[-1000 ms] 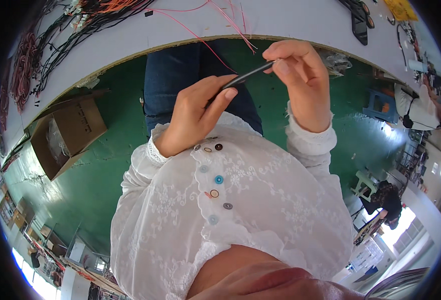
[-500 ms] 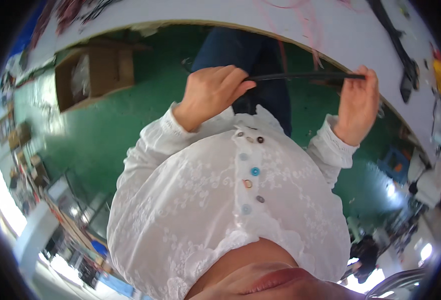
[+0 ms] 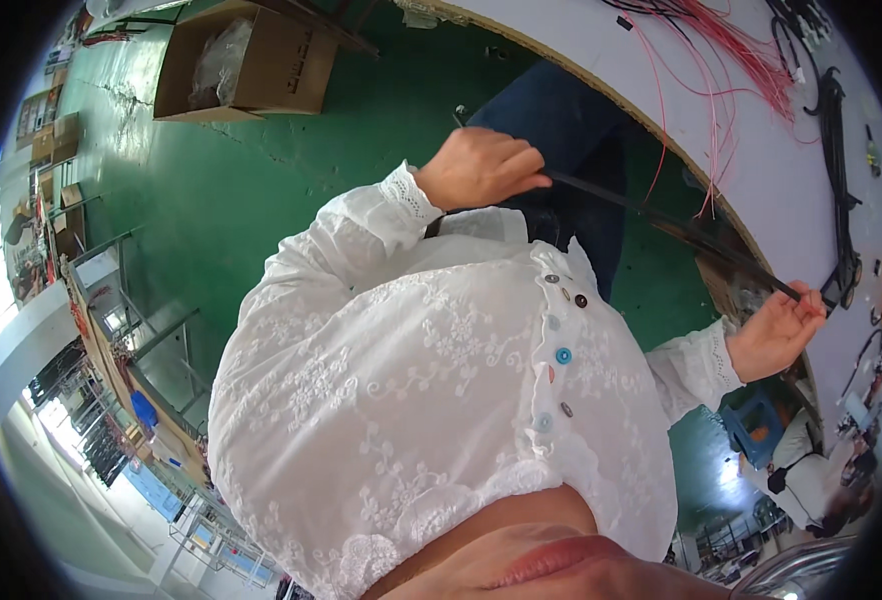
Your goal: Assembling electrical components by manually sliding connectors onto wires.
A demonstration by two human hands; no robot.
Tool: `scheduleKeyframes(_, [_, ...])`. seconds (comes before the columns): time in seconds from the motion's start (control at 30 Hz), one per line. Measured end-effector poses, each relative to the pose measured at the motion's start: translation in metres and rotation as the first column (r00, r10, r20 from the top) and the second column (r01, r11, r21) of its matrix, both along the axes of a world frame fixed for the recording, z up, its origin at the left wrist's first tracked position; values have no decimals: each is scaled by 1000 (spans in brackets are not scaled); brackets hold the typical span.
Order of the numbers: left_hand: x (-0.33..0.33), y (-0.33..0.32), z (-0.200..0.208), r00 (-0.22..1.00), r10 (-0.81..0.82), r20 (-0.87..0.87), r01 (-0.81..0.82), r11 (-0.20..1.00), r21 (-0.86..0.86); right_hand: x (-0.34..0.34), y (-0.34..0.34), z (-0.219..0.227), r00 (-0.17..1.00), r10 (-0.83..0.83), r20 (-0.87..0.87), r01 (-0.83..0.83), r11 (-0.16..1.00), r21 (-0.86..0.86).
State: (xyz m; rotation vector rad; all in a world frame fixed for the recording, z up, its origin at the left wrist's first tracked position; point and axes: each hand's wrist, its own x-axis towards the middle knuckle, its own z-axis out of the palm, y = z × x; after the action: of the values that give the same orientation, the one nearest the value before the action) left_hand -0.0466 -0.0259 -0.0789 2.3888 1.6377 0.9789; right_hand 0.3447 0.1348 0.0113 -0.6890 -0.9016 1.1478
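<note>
A long, thin black strip [image 3: 651, 212], perhaps a tube or flat sleeve, is stretched between my two hands in front of my lap. My left hand [image 3: 486, 168] is closed in a fist round one end, and a short bit pokes out behind it. With fingertips pressed together, my right hand [image 3: 779, 332] pinches the other end beside the table edge. The strip slants down from left to right, nearly straight. Whether it is hollow cannot be made out.
On the white table [image 3: 761, 190] at the right lie pink-red wires [image 3: 731, 50], some hanging over its edge, and a black cable bundle [image 3: 836, 180]. An open cardboard box [image 3: 291, 70] stands on the green floor. A blue stool [image 3: 756, 425] is at the lower right.
My right hand has moved right and down, and the hands are farther apart. More of the black strip shows between them, now slanting. The whole view has turned and shifted.
</note>
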Motion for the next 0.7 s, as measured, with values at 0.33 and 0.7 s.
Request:
scheduleKeyframes(0.33, [-19, -19, -57, 999, 32, 11, -30, 989, -147, 104, 33, 1, 998, -52, -37, 52, 999, -7])
scheduleKeyframes(0.7, [93, 24, 4, 890, -10, 456, 257, 837, -483, -52, 7, 69, 992, 109, -56, -108, 994, 21])
